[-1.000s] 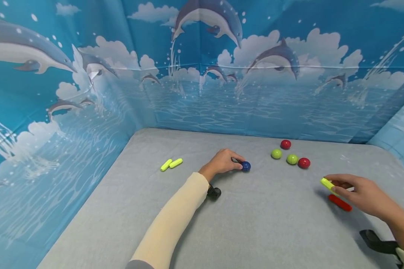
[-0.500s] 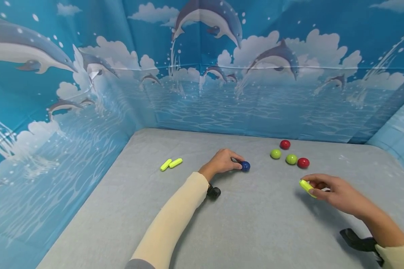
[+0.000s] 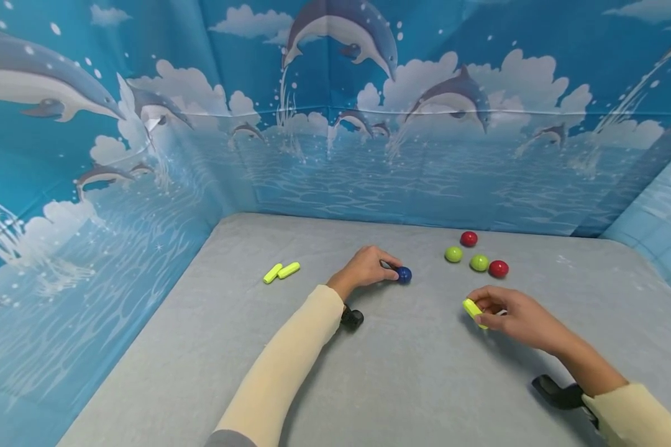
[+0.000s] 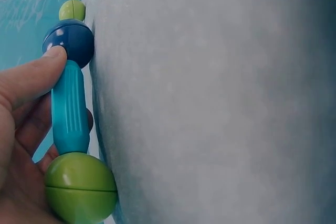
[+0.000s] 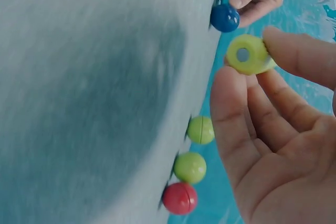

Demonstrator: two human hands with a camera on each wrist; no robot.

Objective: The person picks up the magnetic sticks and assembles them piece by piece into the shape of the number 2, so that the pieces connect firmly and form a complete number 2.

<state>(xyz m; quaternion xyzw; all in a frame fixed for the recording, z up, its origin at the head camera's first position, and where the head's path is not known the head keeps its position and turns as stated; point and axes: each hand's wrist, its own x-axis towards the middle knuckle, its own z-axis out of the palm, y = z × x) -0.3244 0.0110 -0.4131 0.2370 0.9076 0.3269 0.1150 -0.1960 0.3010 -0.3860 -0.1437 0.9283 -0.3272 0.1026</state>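
In the head view my left hand (image 3: 365, 267) holds a piece at mid-table, a blue ball (image 3: 404, 275) showing past its fingertips. The left wrist view shows the whole piece: a turquoise ribbed stick (image 4: 70, 108) with the blue ball at one end and a green ball (image 4: 80, 190) at the other. Thumb and fingers grip it along the stick. My right hand (image 3: 517, 316) pinches a short yellow stick (image 3: 474, 312) above the table, apart from the blue ball. A round grey end face shows on this yellow stick in the right wrist view.
Behind the right hand lie loose balls: a green ball (image 3: 453, 254), another green ball (image 3: 479, 263), a red ball (image 3: 499, 269) and a farther red ball (image 3: 469, 239). Two yellow sticks (image 3: 289, 270) lie at left. A dolphin-print curtain (image 3: 335, 155) borders the grey table (image 3: 414, 385).
My right hand has carried the yellow stick leftward, nearer the blue ball. The red stick seen below that hand earlier is out of sight now. My left hand has stayed nearly still.
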